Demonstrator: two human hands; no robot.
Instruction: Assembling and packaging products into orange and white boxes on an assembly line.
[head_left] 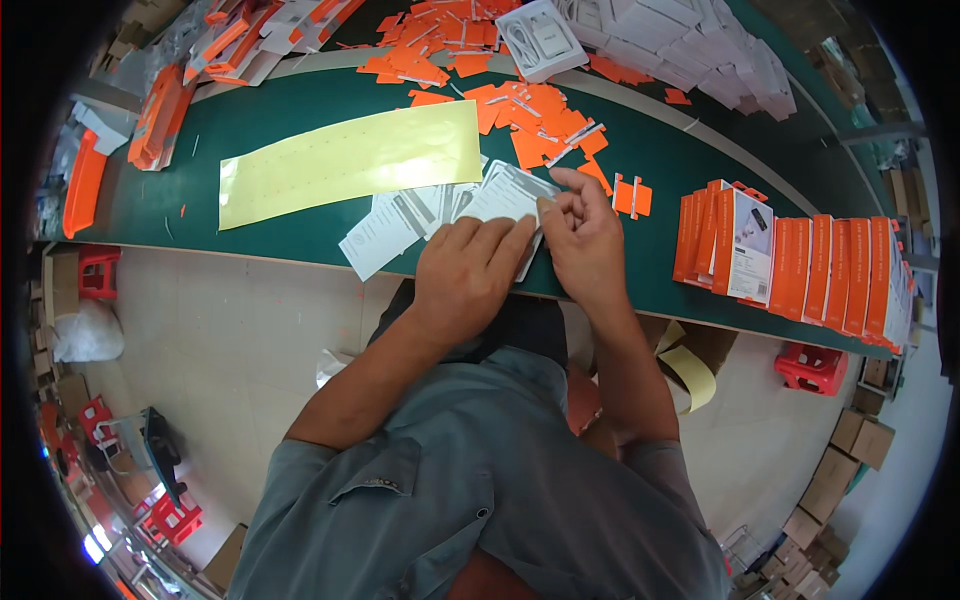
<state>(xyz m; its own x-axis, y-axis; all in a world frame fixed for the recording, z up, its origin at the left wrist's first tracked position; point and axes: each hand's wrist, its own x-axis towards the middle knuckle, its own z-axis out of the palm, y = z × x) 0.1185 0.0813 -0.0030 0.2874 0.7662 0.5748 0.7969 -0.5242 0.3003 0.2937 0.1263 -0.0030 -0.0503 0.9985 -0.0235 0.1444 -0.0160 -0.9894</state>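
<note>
A stack of white printed leaflets (503,195) lies near the table's front edge. My left hand (460,268) rests on it with its fingers stretched out over the lower part. At the stack's right edge is my right hand (587,238), its fingers curled and its thumb against the top leaflet's side. Whatever those fingers hold, if anything, is too small to make out. More white leaflets (380,238) lie fanned out to the left. Partly over them is a long pale yellow label sheet (345,165).
A row of orange and white boxes (790,262) stands on the green table (650,150) at the right. Orange card pieces (545,110) lie scattered beyond my hands. An open white box (540,40) holds a charger and cable. Orange packaging (162,115) sits at the left; white boxes (690,50) are piled behind.
</note>
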